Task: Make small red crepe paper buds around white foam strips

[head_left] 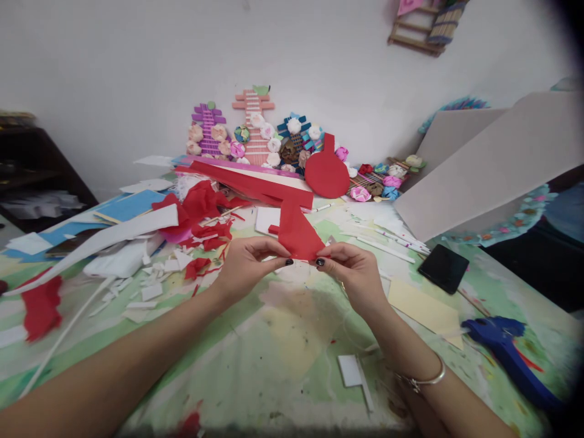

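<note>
Between my two hands is a red paper piece (pixel 297 232), held by its near edge above the table. My left hand (pixel 250 263) pinches the left corner of that edge with thumb and forefinger. At the right corner, my right hand (pixel 349 271) pinches it the same way. A thin white line shows along the held edge. Behind it, a red round cut-out with a short neck (pixel 327 175) stands upright. Long red strips (pixel 246 184) lie to its left.
White scraps (pixel 152 286) and crumpled red paper (pixel 201 204) litter the left side. A blue glue gun (pixel 511 359) lies at right, near a black flat object (pixel 443 269) and yellow paper (pixel 424 307). Decorated stick crafts (pixel 255 131) lean on the wall. Large grey boards (pixel 483 158) stand at right.
</note>
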{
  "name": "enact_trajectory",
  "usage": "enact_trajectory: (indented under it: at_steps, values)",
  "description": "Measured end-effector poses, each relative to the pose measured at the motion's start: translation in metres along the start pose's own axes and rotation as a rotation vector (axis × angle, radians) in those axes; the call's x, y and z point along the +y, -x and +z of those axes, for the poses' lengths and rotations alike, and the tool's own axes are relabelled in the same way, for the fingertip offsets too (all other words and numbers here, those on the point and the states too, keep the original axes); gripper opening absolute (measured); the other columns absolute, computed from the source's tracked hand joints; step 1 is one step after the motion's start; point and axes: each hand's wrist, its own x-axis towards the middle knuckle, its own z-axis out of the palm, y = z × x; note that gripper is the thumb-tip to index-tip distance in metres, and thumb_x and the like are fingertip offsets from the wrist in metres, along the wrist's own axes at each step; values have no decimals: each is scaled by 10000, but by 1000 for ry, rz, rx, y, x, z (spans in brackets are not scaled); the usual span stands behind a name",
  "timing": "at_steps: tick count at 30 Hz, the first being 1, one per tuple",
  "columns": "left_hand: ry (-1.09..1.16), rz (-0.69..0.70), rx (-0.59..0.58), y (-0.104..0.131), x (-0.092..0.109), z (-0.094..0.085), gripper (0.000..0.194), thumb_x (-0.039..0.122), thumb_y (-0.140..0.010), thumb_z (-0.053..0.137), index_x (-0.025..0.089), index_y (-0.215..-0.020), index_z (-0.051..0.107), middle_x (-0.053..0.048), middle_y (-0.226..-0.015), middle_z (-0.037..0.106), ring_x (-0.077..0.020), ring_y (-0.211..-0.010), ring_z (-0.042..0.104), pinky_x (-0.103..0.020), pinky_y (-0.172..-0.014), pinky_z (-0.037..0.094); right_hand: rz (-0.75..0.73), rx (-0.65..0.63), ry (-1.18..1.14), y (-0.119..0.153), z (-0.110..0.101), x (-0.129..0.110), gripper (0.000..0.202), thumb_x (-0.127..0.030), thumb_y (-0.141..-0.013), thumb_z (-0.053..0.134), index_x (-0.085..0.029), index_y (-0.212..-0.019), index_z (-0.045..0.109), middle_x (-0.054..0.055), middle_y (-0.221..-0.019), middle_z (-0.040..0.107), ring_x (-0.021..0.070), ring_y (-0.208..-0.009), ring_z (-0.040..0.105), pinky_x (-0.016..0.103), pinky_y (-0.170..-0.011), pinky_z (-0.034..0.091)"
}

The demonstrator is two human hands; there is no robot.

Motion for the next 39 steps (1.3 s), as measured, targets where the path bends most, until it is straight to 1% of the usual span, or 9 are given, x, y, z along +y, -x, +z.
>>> enact_trajectory:
  at_steps: [7, 15, 22, 24, 27, 31, 35, 38, 39]
  values:
    - [46, -46, -45, 1, -4, -2, 82, 191, -648, 792, 155, -685, 728, -34, -696, 718, -135, -649, 648, -221, -633, 529, -11, 46, 15, 0, 0, 0, 100, -209, -639, 803, -194, -698, 723, -3, -671, 684, 94, -609, 586, 215, -591, 469]
    - [162, -99, -51, 4, 0, 7, 90, 156, -643, 768, 135, -641, 681, -22, -652, 694, -119, -621, 641, -203, -607, 525, -39, 64, 56, 1, 1, 2, 151, -213, -654, 794, -173, -644, 648, -9, -650, 637, 94, -595, 550, 215, -560, 436]
    - [144, -119, -43, 5, -5, 8, 139, 136, -652, 754, 128, -628, 618, -9, -661, 672, -109, -635, 641, -206, -644, 534, -26, 66, 71, 2, 3, 0, 181, -213, -636, 790, -167, -624, 616, 2, -649, 632, 106, -597, 553, 229, -562, 439]
    - [188, -111, -65, 5, -5, 9, 200, 125, -638, 771, 139, -688, 578, -3, -697, 676, -126, -692, 663, -222, -677, 544, -37, 70, 90, 2, 3, 1, 178, -214, -640, 785, -171, -625, 613, 2, -654, 629, 110, -602, 553, 235, -565, 439]
    - [321, -167, -101, 5, -3, 11, 427, 112, -591, 812, 183, -830, 465, -7, -785, 708, -183, -790, 701, -281, -707, 568, -58, 74, 137, 3, 3, 2, 169, -219, -647, 779, -177, -626, 617, 10, -674, 632, 120, -617, 552, 249, -578, 441]
    - [388, -265, -124, 7, 2, 16, 567, 136, -610, 815, 204, -990, 400, -40, -830, 738, -217, -776, 726, -336, -736, 579, -56, 41, 166, 5, 7, 2, 177, -233, -650, 776, -184, -616, 609, 24, -680, 642, 142, -634, 565, 279, -610, 460]
    - [360, -254, -82, 8, 3, 18, 727, 174, -616, 819, 202, -1186, 369, -65, -855, 742, -243, -802, 731, -315, -723, 582, -44, 1, 142, 5, 10, 2, 205, -253, -646, 780, -187, -608, 590, 21, -659, 641, 149, -626, 576, 284, -604, 472]
    - [375, -232, -87, 8, 2, 17, 965, 169, -625, 814, 238, -1374, 210, -58, -875, 741, -248, -815, 731, -334, -743, 587, -51, 2, 122, 6, 11, 2, 200, -246, -649, 781, -183, -621, 593, 18, -672, 645, 141, -632, 577, 271, -601, 468]
    - [376, -216, -103, 8, 2, 17, 1004, 164, -633, 809, 253, -1405, 174, -54, -881, 742, -246, -823, 730, -343, -758, 587, -49, 5, 115, 6, 11, 2, 196, -242, -651, 780, -181, -623, 596, 20, -680, 649, 138, -636, 579, 267, -603, 466]
